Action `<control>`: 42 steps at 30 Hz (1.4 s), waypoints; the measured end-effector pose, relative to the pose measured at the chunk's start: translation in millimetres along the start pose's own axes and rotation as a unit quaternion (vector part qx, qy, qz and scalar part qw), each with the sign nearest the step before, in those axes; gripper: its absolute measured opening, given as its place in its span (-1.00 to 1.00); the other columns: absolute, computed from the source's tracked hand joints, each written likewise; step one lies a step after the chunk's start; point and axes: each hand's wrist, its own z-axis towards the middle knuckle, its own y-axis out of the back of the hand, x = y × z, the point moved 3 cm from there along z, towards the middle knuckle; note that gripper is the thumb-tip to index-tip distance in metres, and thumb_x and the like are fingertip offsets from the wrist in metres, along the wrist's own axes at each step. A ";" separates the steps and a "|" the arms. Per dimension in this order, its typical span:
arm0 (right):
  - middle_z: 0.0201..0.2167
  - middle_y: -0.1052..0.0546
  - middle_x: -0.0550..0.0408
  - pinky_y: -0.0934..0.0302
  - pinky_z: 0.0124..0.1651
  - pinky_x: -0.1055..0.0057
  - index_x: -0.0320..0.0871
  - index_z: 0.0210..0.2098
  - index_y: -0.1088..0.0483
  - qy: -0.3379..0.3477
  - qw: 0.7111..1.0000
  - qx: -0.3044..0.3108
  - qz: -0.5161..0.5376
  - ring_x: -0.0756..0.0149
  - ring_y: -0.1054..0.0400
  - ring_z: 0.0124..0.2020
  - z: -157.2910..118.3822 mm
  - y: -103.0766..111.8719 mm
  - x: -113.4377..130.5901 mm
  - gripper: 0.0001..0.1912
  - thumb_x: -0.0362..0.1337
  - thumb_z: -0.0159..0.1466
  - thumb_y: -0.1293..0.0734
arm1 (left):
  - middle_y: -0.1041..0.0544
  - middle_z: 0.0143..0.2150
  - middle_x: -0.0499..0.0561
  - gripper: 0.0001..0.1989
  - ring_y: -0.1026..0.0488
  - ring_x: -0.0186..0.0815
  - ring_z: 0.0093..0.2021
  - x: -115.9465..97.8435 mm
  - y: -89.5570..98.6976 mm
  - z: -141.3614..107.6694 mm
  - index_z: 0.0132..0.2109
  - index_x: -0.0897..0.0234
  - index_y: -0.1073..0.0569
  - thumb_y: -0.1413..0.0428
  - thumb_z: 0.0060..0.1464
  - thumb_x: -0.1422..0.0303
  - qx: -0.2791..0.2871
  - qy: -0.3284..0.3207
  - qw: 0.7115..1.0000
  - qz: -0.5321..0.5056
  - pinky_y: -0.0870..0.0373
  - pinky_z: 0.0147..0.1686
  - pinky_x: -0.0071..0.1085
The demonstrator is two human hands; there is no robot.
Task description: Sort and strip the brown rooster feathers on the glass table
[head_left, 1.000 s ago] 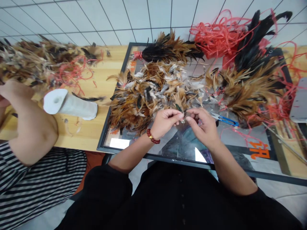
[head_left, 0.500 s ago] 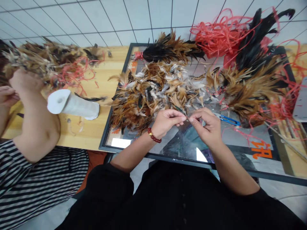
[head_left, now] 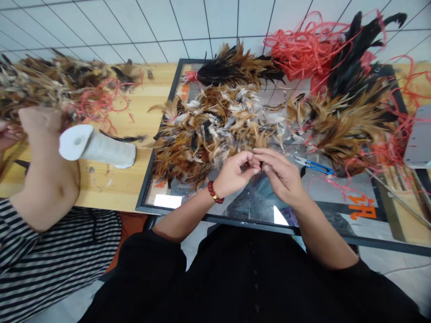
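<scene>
My left hand (head_left: 235,172), with a red bead bracelet on its wrist, is closed in a pinch above the glass-topped frame (head_left: 215,217). Its fingertips meet those of my right hand (head_left: 281,175), whose fingers are bent together over them. Whatever lies between the fingertips is too small and hidden to name. Just behind both hands spreads a heap of brown and white feathers (head_left: 202,134). Blue-handled thread snips (head_left: 314,165) lie right of my right hand, beside a small dark feather (head_left: 303,172).
Another person's arm (head_left: 50,157) reaches over the wooden table at left, near a white spool (head_left: 101,148) and more feathers (head_left: 50,85). Feather bundles (head_left: 353,121) and tangled pink ribbon (head_left: 303,49) lie at back right. A tiled wall (head_left: 188,27) stands behind.
My right hand has moved slightly left and its fingers now lie over my left fingertips. A dark feather now shows beside the snips. The whole view has shifted a little.
</scene>
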 end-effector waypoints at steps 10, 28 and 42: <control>-0.23 -0.68 -0.01 -0.44 -0.15 0.31 -0.13 -0.03 -0.48 -0.137 0.990 -0.034 0.001 0.23 -0.60 -0.22 -7.1 -15.1 -16.6 -0.77 -0.28 0.36 -0.28 | -0.60 -0.32 -0.04 -0.92 -0.57 -0.42 -0.33 -0.9 -1.6 -7.5 -0.24 0.26 -0.45 -0.14 0.12 0.52 -0.124 -0.154 0.960 0.199 -0.50 -0.25 -0.50; -0.50 -0.57 0.11 -0.30 -0.28 0.37 -0.11 -0.31 -0.41 -0.257 0.963 0.027 0.071 0.31 -0.49 -0.45 -5.3 -12.9 -21.0 -0.85 -0.22 0.33 -0.24 | -0.64 -0.38 -0.06 -0.95 -0.60 -0.40 -0.37 -10.6 -0.3 -10.6 -0.27 0.25 -0.48 -0.18 0.16 0.48 -0.145 -0.244 0.910 0.302 -0.49 -0.32 -0.51; -0.57 -0.48 0.19 -0.24 -0.38 0.45 -0.12 -0.35 -0.41 -0.269 0.954 0.040 0.131 0.40 -0.37 -0.53 -5.0 -16.2 -21.1 -0.83 -0.20 0.31 -0.26 | -0.65 -0.35 -0.04 -0.95 -0.60 -0.39 -0.35 -11.9 0.2 -11.6 -0.24 0.24 -0.50 -0.18 0.17 0.47 -0.126 -0.269 0.908 0.295 -0.50 -0.27 -0.48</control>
